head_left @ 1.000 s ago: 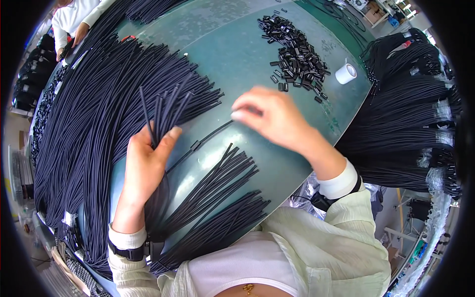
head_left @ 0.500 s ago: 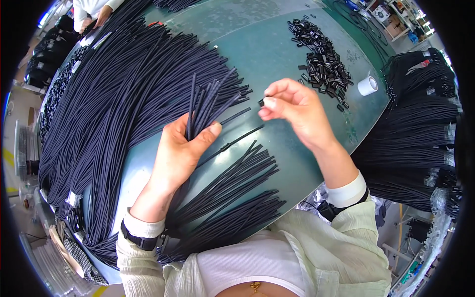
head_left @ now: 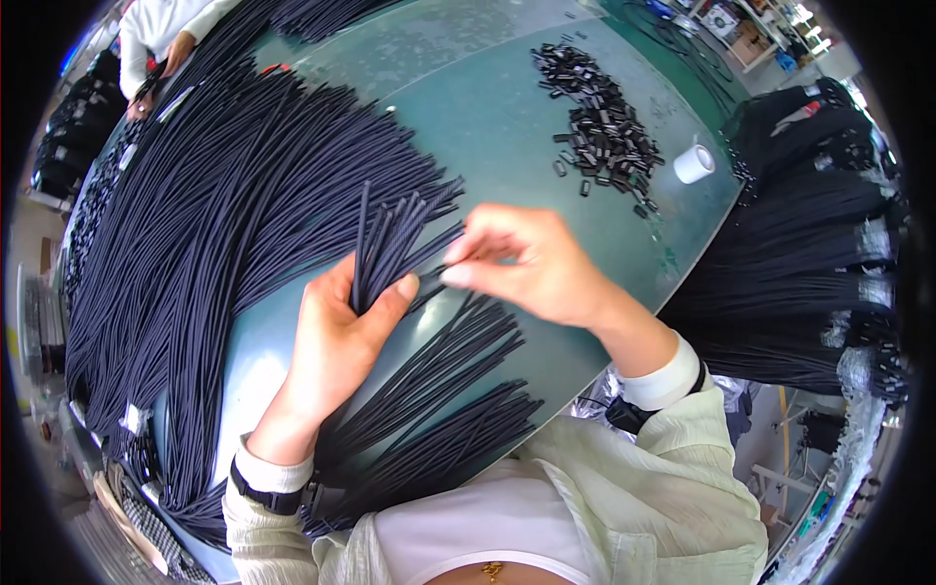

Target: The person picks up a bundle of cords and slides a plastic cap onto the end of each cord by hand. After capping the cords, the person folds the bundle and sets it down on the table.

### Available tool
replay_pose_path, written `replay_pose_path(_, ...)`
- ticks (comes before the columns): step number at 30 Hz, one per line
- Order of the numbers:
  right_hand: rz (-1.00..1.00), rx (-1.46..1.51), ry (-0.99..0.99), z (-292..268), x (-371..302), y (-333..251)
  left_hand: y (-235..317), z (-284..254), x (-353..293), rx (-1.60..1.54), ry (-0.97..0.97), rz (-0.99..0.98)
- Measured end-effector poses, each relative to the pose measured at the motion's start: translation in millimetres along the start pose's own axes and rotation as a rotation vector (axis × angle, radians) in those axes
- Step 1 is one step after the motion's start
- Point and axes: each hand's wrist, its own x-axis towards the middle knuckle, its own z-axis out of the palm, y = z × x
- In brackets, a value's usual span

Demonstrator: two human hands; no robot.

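Observation:
My left hand [head_left: 341, 331] is closed round a bundle of black braided cords [head_left: 385, 239], whose ends fan upward past the thumb. Just to the right, my right hand [head_left: 526, 263] pinches a small black tube between thumb and fingertips, at the tip of a cord running out from the left hand. Those fingertips mostly hide the tube, so I cannot tell whether the cord is inside it. Many similar tubes lie in a loose pile [head_left: 600, 127] at the far right of the green table [head_left: 468, 107].
A large heap of black cords [head_left: 214, 205] covers the table's left side. Smaller cord bunches [head_left: 458, 429] lie close to me. A white roll [head_left: 694, 164] stands near the right edge. More cords [head_left: 790, 253] hang beyond it. Another person's hands [head_left: 175, 58] work at far left.
My right hand has moved left and down with the small black tube, up to the cord ends at my left hand. The left hand keeps its hold. The whole view has shifted slightly.

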Motion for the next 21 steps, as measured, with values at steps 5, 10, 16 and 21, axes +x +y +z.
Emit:
replay_pose_path(5, -0.103, 0.012, -0.117, 21, 1, 1, 2, -1, 4, -0.166, -0.113, -0.122)
replay_pose_path(10, 0.106, 0.139, -0.183, 4, 2, 1, -5, -22, 7, 0.203, -0.122, -0.143)
replay_pose_path(16, -0.079, -0.927, 0.152, -81, 22, 18, -23, -25, 14, 0.059, 0.116, 0.072)
replay_pose_path(21, 0.101, -1.281, 0.308, -136, 53, 24, -1, -17, 14, -0.143, 0.106, -0.118)
